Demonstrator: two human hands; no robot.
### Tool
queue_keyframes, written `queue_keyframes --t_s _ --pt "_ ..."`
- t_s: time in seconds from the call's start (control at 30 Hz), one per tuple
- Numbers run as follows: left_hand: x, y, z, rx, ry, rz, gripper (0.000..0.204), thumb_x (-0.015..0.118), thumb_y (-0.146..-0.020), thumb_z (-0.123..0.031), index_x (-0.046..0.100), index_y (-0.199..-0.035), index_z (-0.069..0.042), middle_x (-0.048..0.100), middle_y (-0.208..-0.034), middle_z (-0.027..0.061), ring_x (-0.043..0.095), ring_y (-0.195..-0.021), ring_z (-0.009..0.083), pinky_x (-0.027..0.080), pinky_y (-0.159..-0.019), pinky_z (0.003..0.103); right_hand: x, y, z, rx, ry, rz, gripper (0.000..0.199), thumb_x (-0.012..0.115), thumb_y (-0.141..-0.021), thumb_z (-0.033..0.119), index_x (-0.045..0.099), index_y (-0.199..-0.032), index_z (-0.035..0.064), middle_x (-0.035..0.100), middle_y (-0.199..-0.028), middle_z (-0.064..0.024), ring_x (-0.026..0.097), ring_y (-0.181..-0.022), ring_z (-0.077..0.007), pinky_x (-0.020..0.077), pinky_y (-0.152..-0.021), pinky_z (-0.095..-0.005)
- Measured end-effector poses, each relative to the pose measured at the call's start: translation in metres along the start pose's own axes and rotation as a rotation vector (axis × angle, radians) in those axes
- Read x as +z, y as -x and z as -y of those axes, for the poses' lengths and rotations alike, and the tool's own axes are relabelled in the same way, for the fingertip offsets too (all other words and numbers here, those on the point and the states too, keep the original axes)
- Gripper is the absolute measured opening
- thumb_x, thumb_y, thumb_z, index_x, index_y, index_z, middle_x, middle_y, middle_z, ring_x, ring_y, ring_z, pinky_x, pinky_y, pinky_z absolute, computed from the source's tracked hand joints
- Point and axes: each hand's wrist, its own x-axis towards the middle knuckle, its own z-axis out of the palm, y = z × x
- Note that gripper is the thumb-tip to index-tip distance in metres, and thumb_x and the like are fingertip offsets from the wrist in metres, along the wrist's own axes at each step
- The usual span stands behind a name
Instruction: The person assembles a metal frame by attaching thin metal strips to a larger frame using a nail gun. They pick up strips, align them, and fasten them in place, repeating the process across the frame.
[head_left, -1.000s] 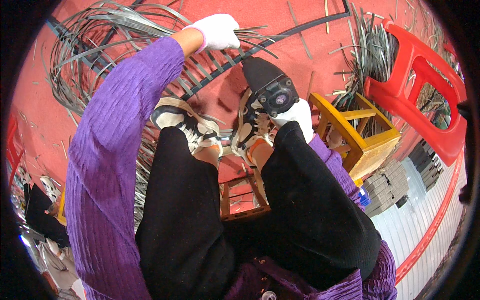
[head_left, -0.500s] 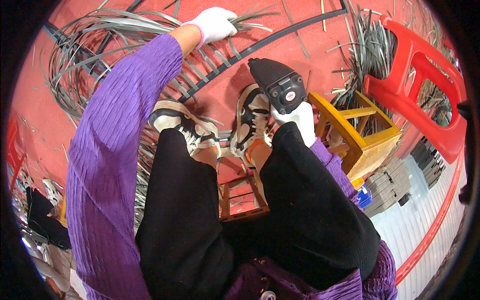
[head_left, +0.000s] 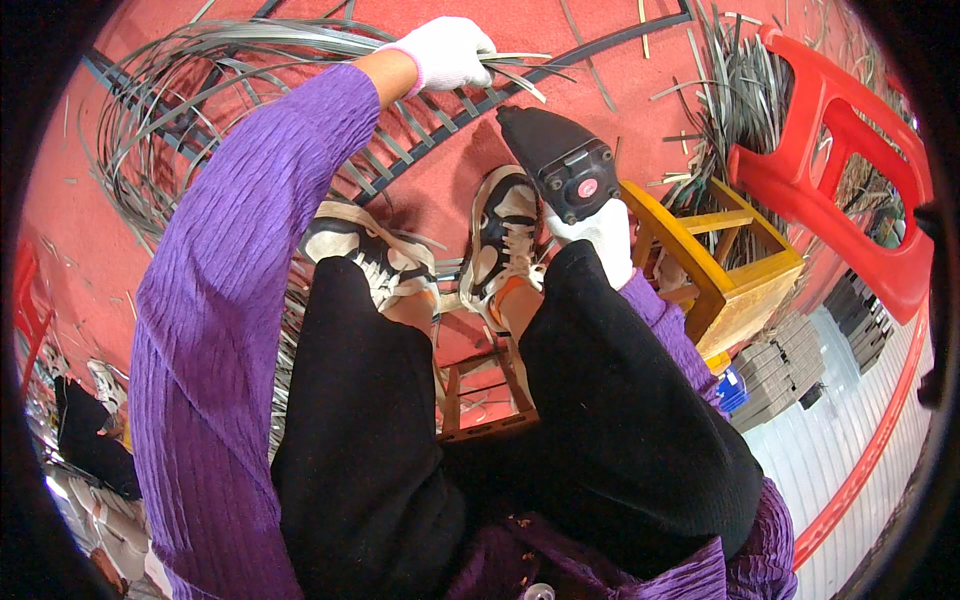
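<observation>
My left hand (head_left: 448, 54), in a white glove, is closed around a bundle of long, flat grey strips (head_left: 270, 38). Their short ends stick out past my fingers, and the rest loops back to the left in a loose coil. Below that hand lies a dark metal frame (head_left: 610, 44) with grey strips wrapped across one bar. My right hand (head_left: 604, 240), also gloved in white, grips a black power tool (head_left: 562, 160) that looks like a nail gun or stapler, seen from above beside my right shoe. Its handle and my fingers are mostly hidden beneath it.
A small yellow wooden stool (head_left: 745, 275) lies tipped at the right. Behind it are a heap of grey strips (head_left: 742, 100) and a red plastic stool (head_left: 800, 170). My two shoes (head_left: 505, 235) stand on the red floor (head_left: 660, 110). Stacked grey pieces (head_left: 780, 370) sit farther right.
My left hand has shifted slightly right with the grey strips, and their loose ends now point more to the lower right. The right hand and the black tool have barely moved.
</observation>
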Motion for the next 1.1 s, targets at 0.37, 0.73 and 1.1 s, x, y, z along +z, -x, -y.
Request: queue_keyframes --t_s 0.37,0.73,1.1 --pt "0.002 -0.003 0.003 -0.043 -0.019 0.043 0.026 0.067 -0.079 -0.028 0.067 -0.088 -0.003 0.061 -0.072 0.0171 0.060 -0.068 0.0306 0.046 -0.067 0.039 -0.004 -0.012 0.003 -0.116 0.046 0.040 0.021 0.065 -0.083 0.023 0.065 -0.095 0.0056 0.067 -0.083 -0.0142 0.066 -0.080 -0.0334 0.0512 -0.068 -0.0381" --pt "-0.003 -0.007 0.008 -0.013 0.077 0.136 0.028 0.058 -0.090 -0.030 0.069 -0.098 -0.007 0.065 -0.080 0.0135 0.059 -0.071 0.0261 0.046 -0.069 0.037 -0.001 -0.012 0.002 0.071 0.003 0.010 0.023 0.064 -0.082 0.025 0.065 -0.093 0.0051 0.067 -0.083 -0.0160 0.065 -0.079 -0.0356 0.0509 -0.068 -0.0390" --pt "-0.006 -0.009 0.009 0.044 0.062 -0.062 0.037 0.051 -0.095 -0.038 0.066 -0.101 -0.006 0.064 -0.089 0.0157 0.060 -0.081 0.0277 0.046 -0.078 0.038 -0.009 -0.009 -0.008 0.061 -0.087 0.008 0.021 0.067 -0.080 0.024 0.067 -0.086 0.0037 0.068 -0.077 -0.0144 0.067 -0.073 -0.0313 0.0514 -0.063 -0.0385"
